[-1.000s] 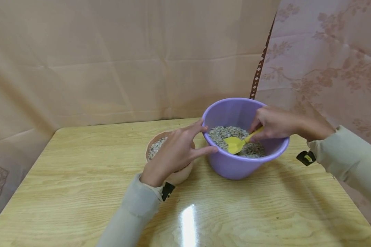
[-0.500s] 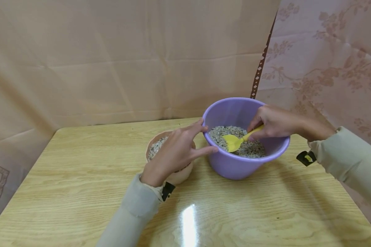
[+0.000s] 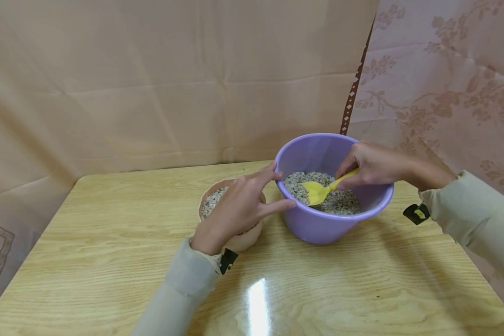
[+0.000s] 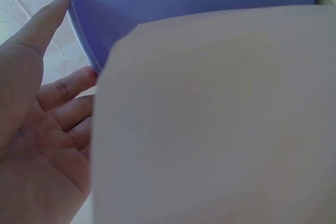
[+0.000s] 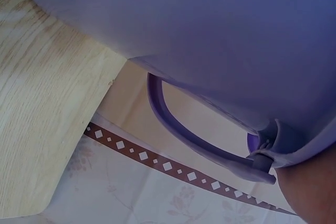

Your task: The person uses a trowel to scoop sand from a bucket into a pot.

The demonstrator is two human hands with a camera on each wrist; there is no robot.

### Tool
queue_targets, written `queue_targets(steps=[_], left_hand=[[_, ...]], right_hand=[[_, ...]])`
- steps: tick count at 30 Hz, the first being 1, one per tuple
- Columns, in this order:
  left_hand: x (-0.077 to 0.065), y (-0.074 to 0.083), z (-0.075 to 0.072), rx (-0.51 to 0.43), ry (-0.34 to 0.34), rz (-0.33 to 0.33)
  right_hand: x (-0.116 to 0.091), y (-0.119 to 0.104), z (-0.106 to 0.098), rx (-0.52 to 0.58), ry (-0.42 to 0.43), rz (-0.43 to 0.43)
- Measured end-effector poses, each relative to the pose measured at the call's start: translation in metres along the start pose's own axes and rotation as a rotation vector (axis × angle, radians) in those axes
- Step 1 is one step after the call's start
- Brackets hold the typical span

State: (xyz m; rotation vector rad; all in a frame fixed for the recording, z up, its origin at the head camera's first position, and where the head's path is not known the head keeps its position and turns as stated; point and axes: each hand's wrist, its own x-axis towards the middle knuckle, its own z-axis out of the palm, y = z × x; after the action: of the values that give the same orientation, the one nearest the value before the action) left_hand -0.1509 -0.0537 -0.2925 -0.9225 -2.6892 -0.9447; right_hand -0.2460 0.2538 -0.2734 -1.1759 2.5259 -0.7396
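A purple bucket (image 3: 319, 229) partly filled with small gravel (image 3: 343, 203) stands on the table. Inside it, my right hand (image 3: 374, 164) grips the handle of a yellow toy shovel (image 3: 316, 192), whose blade rests on the gravel. Thumb and fingertips of my left hand (image 3: 237, 203) touch the bucket's left rim, fingers spread and fairly straight. Under that hand is a cream pot (image 3: 247, 239), also holding gravel and partly hidden. Its pale side fills much of the left wrist view. Only a bit of skin shows in the right wrist view, the bucket wall covering the rest.
The wooden table (image 3: 109, 261) ends at a beige curtain (image 3: 172, 93) behind and a flowered cloth (image 3: 458, 93) at the right. A purple bucket handle (image 5: 184, 140) hangs on the bucket's outer side in the right wrist view.
The shovel blade has shifted slightly left and up over the gravel, with the right hand still gripping it. My left hand stays at the rim; bucket and pot have not moved.
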Motion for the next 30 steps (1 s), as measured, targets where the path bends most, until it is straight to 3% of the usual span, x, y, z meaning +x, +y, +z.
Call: queue_targets(steps=[19,25,30], left_hand=[[0.0012,-0.001,0.0008,-0.023,0.002,0.008],[0.0016,-0.0009,0.0002,-0.018,0.001,0.01],[0.0015,-0.0012,-0.0002,-0.012,0.005,0.018]], right_hand=[[-0.002,0.002,-0.0051,0.05,0.013,-0.014],[-0.0017,0.0011,-0.0071,0.071,0.01,-0.074],[-0.0021,0.0015,-0.0098,0.074,0.02,-0.072]])
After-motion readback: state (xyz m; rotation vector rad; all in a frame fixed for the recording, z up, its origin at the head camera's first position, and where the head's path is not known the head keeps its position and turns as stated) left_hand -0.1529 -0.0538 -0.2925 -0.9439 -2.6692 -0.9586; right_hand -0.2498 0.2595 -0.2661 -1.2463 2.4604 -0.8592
